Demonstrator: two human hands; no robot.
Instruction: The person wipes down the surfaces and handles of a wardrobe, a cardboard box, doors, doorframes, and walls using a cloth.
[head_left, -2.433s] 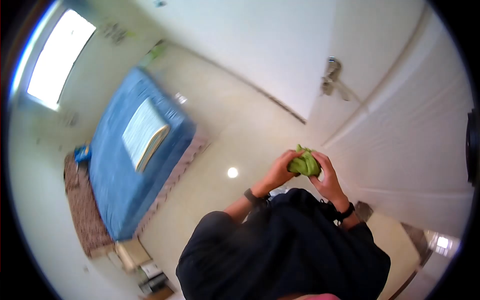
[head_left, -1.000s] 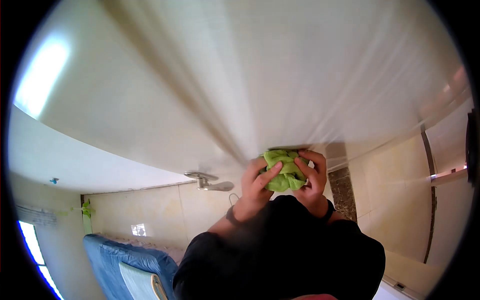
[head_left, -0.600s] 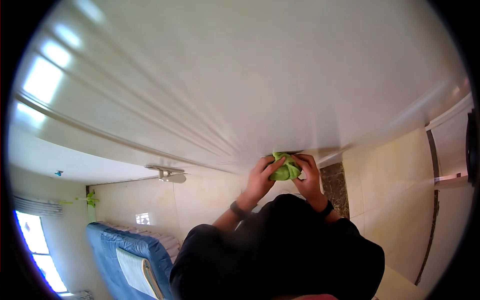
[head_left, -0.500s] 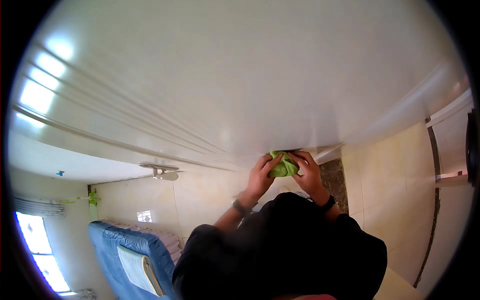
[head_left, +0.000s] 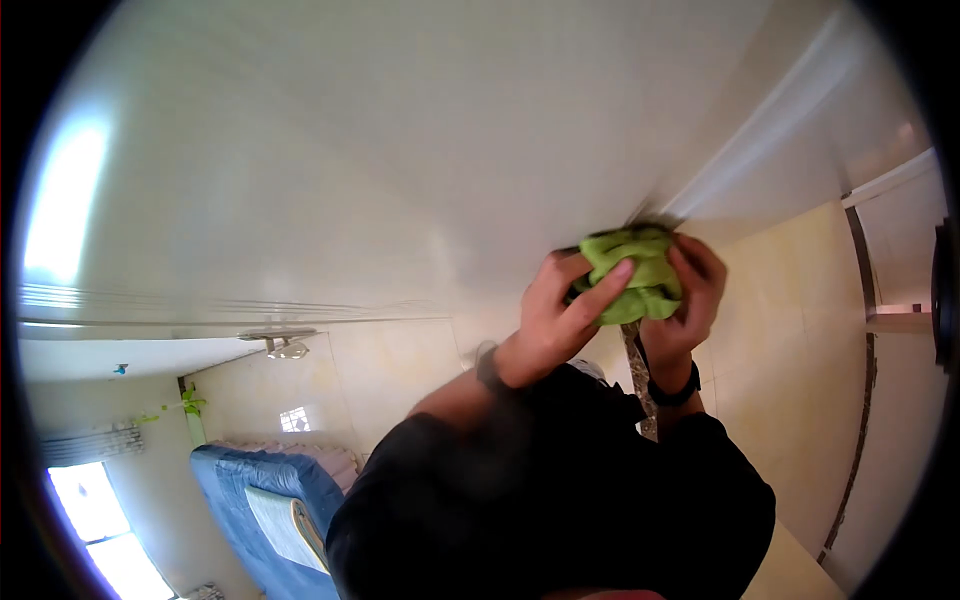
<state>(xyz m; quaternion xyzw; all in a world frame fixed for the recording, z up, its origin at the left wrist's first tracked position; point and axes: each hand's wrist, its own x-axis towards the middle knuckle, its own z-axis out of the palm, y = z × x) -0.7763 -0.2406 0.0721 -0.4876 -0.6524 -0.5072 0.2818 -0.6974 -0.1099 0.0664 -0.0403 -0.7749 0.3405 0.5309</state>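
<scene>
A broad, glossy white door panel (head_left: 330,150) fills the view at twelve o'clock; a blue-covered bed (head_left: 225,490) lies toward eight. Bare left hand (head_left: 556,318) and bare right hand (head_left: 692,303) share a closed grip on a bunched lime-green fabric cloth (head_left: 635,278) at three o'clock, beside the panel.
</scene>
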